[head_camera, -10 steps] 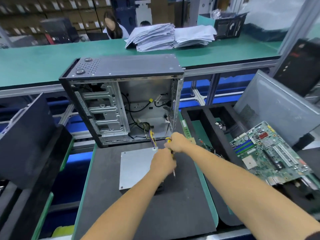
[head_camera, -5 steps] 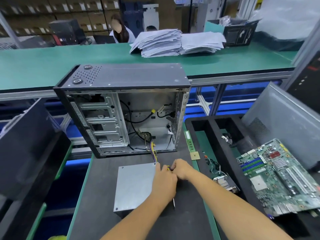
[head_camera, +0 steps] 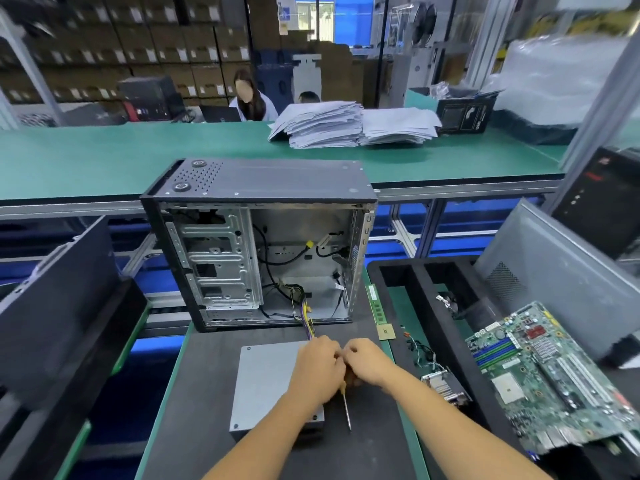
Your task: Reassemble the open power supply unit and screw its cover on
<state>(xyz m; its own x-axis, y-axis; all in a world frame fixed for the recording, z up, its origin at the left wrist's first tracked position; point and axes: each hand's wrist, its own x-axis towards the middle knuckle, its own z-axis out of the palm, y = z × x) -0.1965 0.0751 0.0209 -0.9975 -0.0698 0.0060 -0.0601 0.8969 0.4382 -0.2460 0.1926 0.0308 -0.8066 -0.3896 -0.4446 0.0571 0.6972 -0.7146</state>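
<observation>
While both hands (head_camera: 320, 367) (head_camera: 369, 362) stay together, fingers still grip the screwdriver (head_camera: 346, 407) beside the power supply (head_camera: 266, 379).

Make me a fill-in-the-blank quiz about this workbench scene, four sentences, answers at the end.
1. The power supply unit lies on a ____ mat, in front of the open computer case.
2. Both hands meet at the unit's ____ edge.
3. The screwdriver shaft points ____ the camera.
4. The motherboard lies to the person's ____.

Answers: black; right; toward; right
</observation>
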